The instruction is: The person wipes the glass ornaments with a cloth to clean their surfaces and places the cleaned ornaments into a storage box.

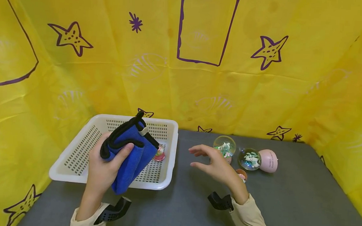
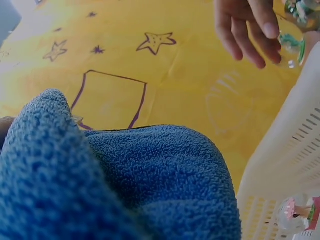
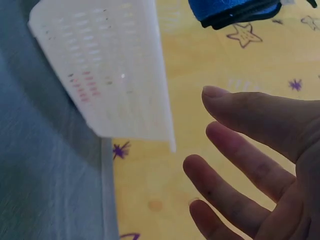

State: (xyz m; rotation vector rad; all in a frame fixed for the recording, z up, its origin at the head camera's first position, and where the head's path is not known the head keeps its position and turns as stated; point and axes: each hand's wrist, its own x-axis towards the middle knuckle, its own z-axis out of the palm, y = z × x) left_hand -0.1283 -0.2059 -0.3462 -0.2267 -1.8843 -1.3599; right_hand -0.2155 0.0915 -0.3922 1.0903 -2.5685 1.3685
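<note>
Both hands were apart: the left hand (image 1: 102, 168) was clamped round a folded blue cloth (image 1: 138, 158), raised over the near part of the white basket (image 1: 164, 184), while the right hand (image 1: 213, 163) held nothing, its fingers loosely parted. Beside the right forearm sat a small orange-based globe (image 1: 242, 174), partly hidden. One small red-based globe (image 1: 160, 154) lay inside the basket; three globes were outside, so any gathering seemed barely begun, and whether any wiping was done could not be told. Bare grey table (image 1: 189, 201) gave open room between the basket's right rim and the globes. Farther on, a pink-based globe (image 1: 268, 160) lay tipped sideways, near an upright globe (image 1: 225, 145) partly behind the right hand. Yellow backdrop (image 1: 215, 94) closed off the rear edge.
</note>
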